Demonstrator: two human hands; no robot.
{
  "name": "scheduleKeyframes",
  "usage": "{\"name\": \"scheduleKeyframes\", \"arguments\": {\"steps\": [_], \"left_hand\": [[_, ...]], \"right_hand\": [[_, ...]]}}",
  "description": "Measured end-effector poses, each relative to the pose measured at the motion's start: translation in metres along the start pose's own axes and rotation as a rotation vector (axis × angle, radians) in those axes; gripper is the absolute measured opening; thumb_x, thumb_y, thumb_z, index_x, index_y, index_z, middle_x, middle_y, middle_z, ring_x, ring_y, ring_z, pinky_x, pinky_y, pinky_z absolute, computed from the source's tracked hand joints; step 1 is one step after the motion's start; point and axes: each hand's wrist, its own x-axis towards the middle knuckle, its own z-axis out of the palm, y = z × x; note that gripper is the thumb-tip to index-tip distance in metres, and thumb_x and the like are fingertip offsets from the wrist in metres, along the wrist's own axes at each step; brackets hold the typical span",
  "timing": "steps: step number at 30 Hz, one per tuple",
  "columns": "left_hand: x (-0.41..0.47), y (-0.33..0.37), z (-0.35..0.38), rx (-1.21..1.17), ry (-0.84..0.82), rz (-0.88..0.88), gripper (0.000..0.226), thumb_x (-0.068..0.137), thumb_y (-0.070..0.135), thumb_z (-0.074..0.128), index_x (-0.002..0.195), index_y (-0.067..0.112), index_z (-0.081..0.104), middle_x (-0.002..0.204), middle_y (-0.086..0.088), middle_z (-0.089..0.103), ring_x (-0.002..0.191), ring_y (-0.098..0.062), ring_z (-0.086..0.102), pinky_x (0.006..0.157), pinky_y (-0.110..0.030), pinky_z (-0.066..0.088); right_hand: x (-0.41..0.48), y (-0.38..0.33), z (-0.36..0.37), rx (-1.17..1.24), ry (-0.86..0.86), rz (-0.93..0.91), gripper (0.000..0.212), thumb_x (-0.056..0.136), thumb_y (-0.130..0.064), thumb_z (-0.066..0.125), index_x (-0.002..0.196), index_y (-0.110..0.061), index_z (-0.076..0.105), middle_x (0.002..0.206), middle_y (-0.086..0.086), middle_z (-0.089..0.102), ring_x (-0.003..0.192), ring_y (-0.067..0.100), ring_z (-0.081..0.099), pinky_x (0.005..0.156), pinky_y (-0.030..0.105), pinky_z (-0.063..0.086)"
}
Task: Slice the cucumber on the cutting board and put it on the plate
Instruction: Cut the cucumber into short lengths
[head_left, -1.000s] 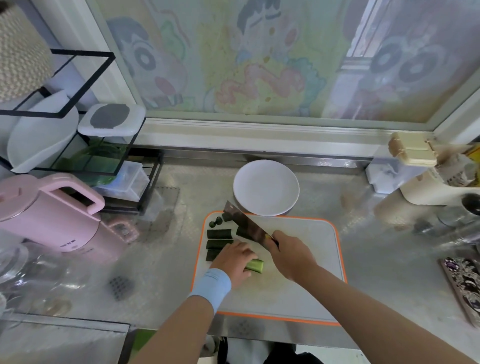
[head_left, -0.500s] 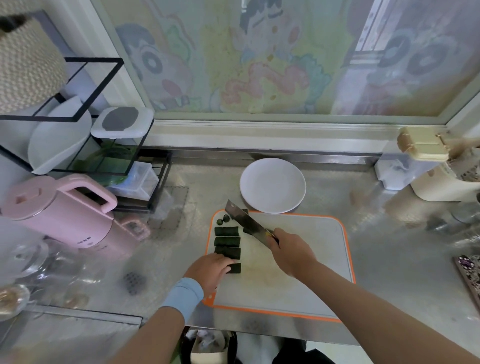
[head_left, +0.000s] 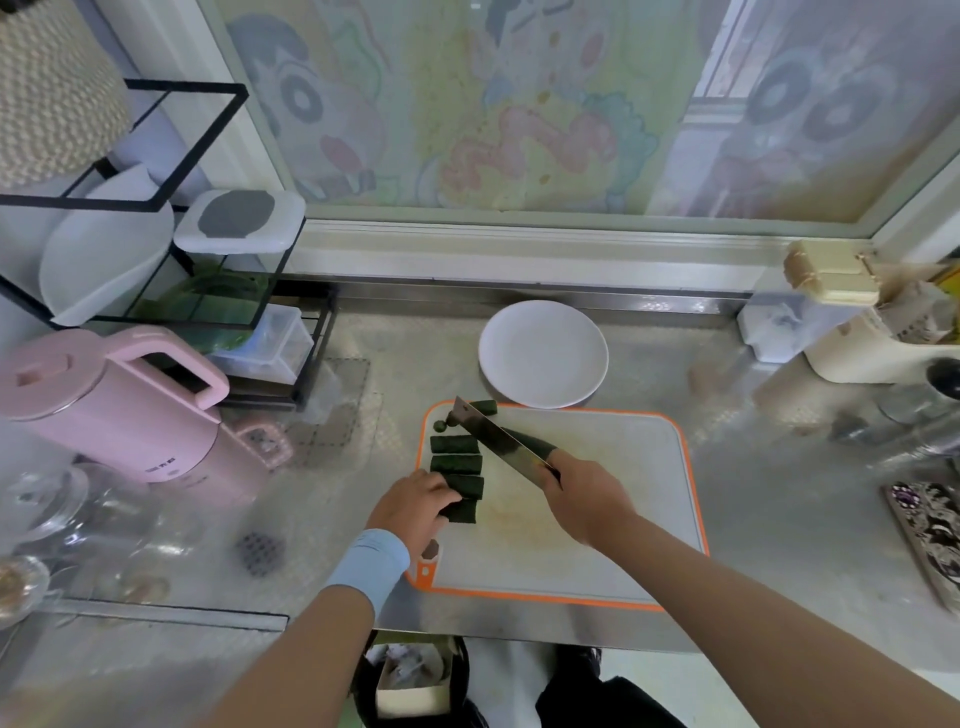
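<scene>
Left hand: The left hand (head_left: 415, 506) holds the cucumber (head_left: 465, 486) by the piece nearest the person, at the left side of the board (head_left: 597, 519).
Right hand: The right hand (head_left: 582, 499) is wrapped tight round the handle of the knife (head_left: 493, 436). The blade slants over the far-left part of the board.
What changed: A second ago the row had three pieces, and the left hand sat on top of one more bit with a pale cut end. Now the row has four pieces, and the hand has slid back to the board's left edge.
What it means: I think one more cut is done. None is on the plate (head_left: 543, 353) yet, so moving it there is still to do.
Cucumber count: Four pieces in the row. One more piece (head_left: 483, 408) at the board's far edge. One long piece (head_left: 530, 441) partly hidden under the blade. A little end bit (head_left: 440, 426) at the far-left corner; maybe two, too small to tell.
Other counts: One knife, one board, one plate, two hands.
Plate: Just past the board's far edge.
</scene>
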Motion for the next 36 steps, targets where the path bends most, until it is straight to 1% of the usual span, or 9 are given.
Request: {"name": "scheduleKeyframes", "arguments": {"steps": [4, 7, 10, 14, 18, 22, 26, 30, 36], "left_hand": [[0.01, 0.014, -0.007, -0.035, 0.119, -0.004, 0.024, 0.087, 0.036, 0.057, 0.108, 0.025, 0.06, 0.107, 0.007, 0.053, 0.1, -0.015, 0.047, 0.086, -0.027, 0.041], [0.03, 0.041, -0.018, -0.094, 0.194, 0.0, 0.015, 0.09, 0.02, 0.054, 0.104, 0.02, 0.058, 0.104, 0.005, 0.051, 0.098, -0.016, 0.047, 0.079, -0.028, 0.046], [0.066, 0.063, -0.02, -0.075, 0.179, 0.032, 0.04, 0.084, 0.002, 0.053, 0.121, 0.019, 0.058, 0.119, -0.001, 0.053, 0.114, -0.02, 0.045, 0.092, -0.029, 0.043], [0.105, 0.08, -0.017, 0.049, 0.053, 0.005, 0.057, 0.08, -0.003, 0.052, 0.132, 0.021, 0.048, 0.133, -0.001, 0.043, 0.125, -0.021, 0.036, 0.102, -0.029, 0.033], [0.125, 0.091, -0.017, 0.093, 0.019, -0.064, 0.053, 0.079, -0.001, 0.052, 0.127, 0.019, 0.047, 0.13, -0.003, 0.044, 0.12, -0.023, 0.038, 0.095, -0.031, 0.037], [0.127, 0.104, -0.012, 0.039, 0.059, 0.004, 0.049, 0.077, -0.006, 0.054, 0.12, 0.017, 0.056, 0.118, -0.003, 0.054, 0.108, -0.023, 0.048, 0.083, -0.031, 0.044], [0.116, 0.128, 0.007, -0.014, 0.081, 0.11, 0.057, 0.056, -0.003, 0.073, 0.105, 0.024, 0.062, 0.099, 0.006, 0.059, 0.091, -0.016, 0.054, 0.072, -0.026, 0.051], [0.106, 0.15, 0.022, 0.018, 0.132, 0.222, 0.046, 0.061, 0.008, 0.072, 0.102, 0.027, 0.063, 0.097, 0.008, 0.06, 0.088, -0.015, 0.055, 0.071, -0.025, 0.049], [0.099, 0.157, 0.03, -0.045, 0.301, 0.147, 0.041, 0.065, 0.005, 0.067, 0.103, 0.019, 0.067, 0.105, 0.001, 0.06, 0.095, -0.018, 0.053, 0.078, -0.029, 0.05]], "right_hand": [[0.003, 0.009, -0.012, 0.026, 0.023, 0.036, 0.032, 0.103, -0.044, 0.034, 0.085, -0.021, 0.047, 0.071, -0.002, 0.055, 0.061, 0.018, 0.052, 0.051, 0.032, 0.04], [0.01, 0.021, -0.025, 0.033, 0.046, 0.035, 0.034, 0.103, -0.045, 0.035, 0.081, -0.021, 0.045, 0.069, 0.0, 0.055, 0.059, 0.02, 0.051, 0.05, 0.032, 0.037], [0.021, 0.035, -0.039, 0.011, 0.045, 0.008, 0.035, 0.103, -0.045, 0.034, 0.077, -0.022, 0.043, 0.067, -0.001, 0.054, 0.061, 0.02, 0.052, 0.05, 0.031, 0.032], [0.042, 0.06, -0.055, -0.005, 0.005, -0.023, 0.038, 0.102, -0.047, 0.033, 0.075, -0.022, 0.042, 0.067, -0.003, 0.053, 0.069, 0.025, 0.054, 0.059, 0.035, 0.037], [0.057, 0.086, -0.063, -0.029, -0.031, -0.091, 0.038, 0.102, -0.047, 0.033, 0.081, -0.02, 0.046, 0.069, -0.003, 0.056, 0.068, 0.023, 0.054, 0.06, 0.035, 0.036], [0.065, 0.104, -0.07, -0.049, -0.065, -0.138, 0.036, 0.103, -0.046, 0.034, 0.076, -0.024, 0.041, 0.065, -0.005, 0.052, 0.065, 0.02, 0.052, 0.056, 0.033, 0.032], [0.061, 0.11, -0.071, -0.058, -0.133, -0.129, 0.032, 0.102, -0.043, 0.034, 0.081, -0.022, 0.045, 0.069, -0.004, 0.054, 0.067, 0.02, 0.054, 0.06, 0.035, 0.041], [0.053, 0.114, -0.066, -0.074, -0.172, -0.093, 0.027, 0.099, -0.038, 0.036, 0.081, -0.021, 0.045, 0.071, -0.002, 0.055, 0.065, 0.02, 0.053, 0.058, 0.033, 0.042], [0.044, 0.114, -0.063, -0.114, -0.184, -0.049, 0.021, 0.096, -0.032, 0.035, 0.085, -0.021, 0.048, 0.071, -0.003, 0.054, 0.065, 0.022, 0.053, 0.056, 0.032, 0.04]]}}
